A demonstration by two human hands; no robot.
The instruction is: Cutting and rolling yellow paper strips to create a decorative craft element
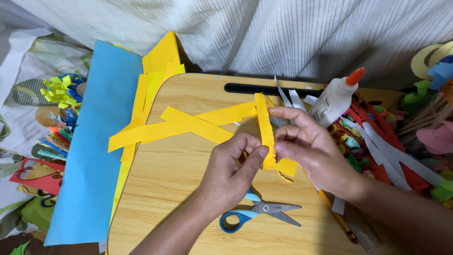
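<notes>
A fringed yellow paper strip [264, 120] stands upright between both hands above the wooden lap table [165, 189]. My left hand [233, 167] pinches its lower part between thumb and fingers. My right hand [309, 148] grips the strip from the right, fingers curled over its upper half. Plain yellow paper strips [179, 125] lie crossed on the table just left of the hands. Blue-handled scissors [257, 212] rest shut on the table below my left wrist.
A white glue bottle with an orange cap [336, 97] leans at the table's right. Blue paper sheet [96, 141] lies at the left, paper flowers [61, 92] beyond it. Red and grey strips [391, 156] pile at the right. A pencil [337, 219] lies under my right forearm.
</notes>
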